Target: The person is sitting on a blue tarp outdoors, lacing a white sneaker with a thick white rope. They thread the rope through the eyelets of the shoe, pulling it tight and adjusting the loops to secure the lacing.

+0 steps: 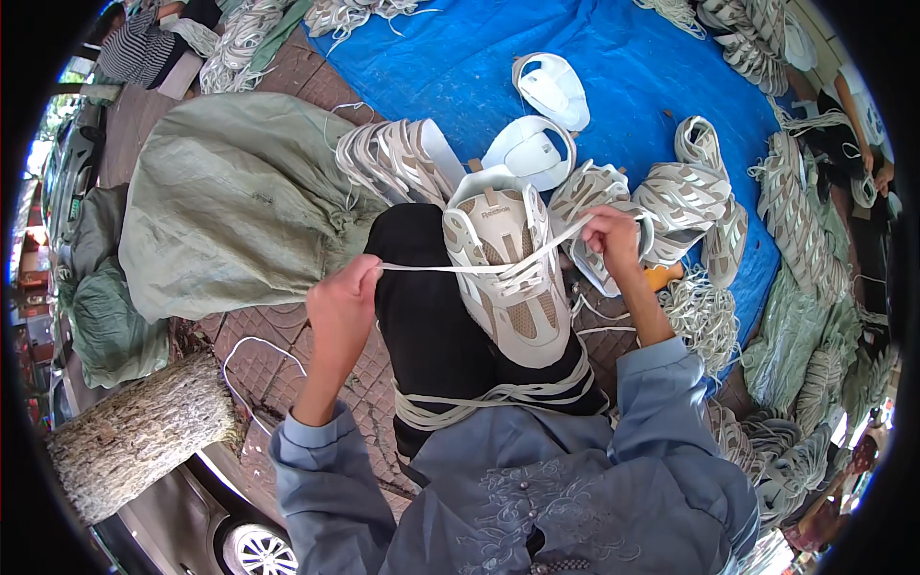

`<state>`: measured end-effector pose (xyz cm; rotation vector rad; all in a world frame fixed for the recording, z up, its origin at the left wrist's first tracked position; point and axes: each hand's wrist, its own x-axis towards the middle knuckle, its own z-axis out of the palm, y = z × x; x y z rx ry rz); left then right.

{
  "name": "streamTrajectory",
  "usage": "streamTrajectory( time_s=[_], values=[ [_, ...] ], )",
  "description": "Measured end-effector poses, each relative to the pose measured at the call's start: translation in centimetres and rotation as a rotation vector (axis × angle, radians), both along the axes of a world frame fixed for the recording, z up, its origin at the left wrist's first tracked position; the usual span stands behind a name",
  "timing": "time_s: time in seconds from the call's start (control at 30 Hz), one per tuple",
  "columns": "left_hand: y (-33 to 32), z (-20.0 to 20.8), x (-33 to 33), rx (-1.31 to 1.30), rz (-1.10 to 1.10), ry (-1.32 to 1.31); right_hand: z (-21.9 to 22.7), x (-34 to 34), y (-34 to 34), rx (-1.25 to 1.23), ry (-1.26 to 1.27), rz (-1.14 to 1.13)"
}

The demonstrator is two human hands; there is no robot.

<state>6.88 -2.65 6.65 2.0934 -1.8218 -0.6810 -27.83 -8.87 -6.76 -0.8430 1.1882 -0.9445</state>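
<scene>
A beige and white sneaker upper rests on my lap, its toe toward me and its tongue pointing away. A flat off-white shoelace runs through its lower eyelets. My left hand, out to the left of the upper, is closed on one end of the lace, which is stretched nearly straight. To the right of the upper and a little farther off, my right hand pinches the other end, also drawn tight. Several loose laces lie across my black-trousered thighs.
More uppers stand in stacks on a blue tarp ahead. A heap of laces lies right of my knees. At left are a large grey-green sack and a tree trunk. Other people sit at the far edges.
</scene>
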Motion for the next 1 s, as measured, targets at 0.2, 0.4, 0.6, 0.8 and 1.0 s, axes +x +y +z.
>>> streamTrajectory(
  time_s=[0.2,0.4,0.6,0.8,1.0],
  values=[
    [-1.0,-2.8,-0.4,-0.001,0.6,1.729,4.4,-0.2,-1.3,-0.052,-0.707,-0.355],
    [-1.9,-6.2,11.5,-0.311,0.486,1.759,5.0,-8.4,-5.5,-0.233,-1.0,-0.256],
    [5.3,-12.0,14.4,-0.185,0.81,1.654,3.1,-9.6,-8.2,-0.099,-0.74,-0.177],
    [12.0,-16.5,16.1,-0.171,1.095,1.722,0.7,-10.2,-6.7,0.055,-0.707,-0.356],
    [11.5,-14.5,35.6,-0.474,1.064,1.649,6.5,-25.7,-8.3,-0.309,-0.621,-0.208]
  ],
)
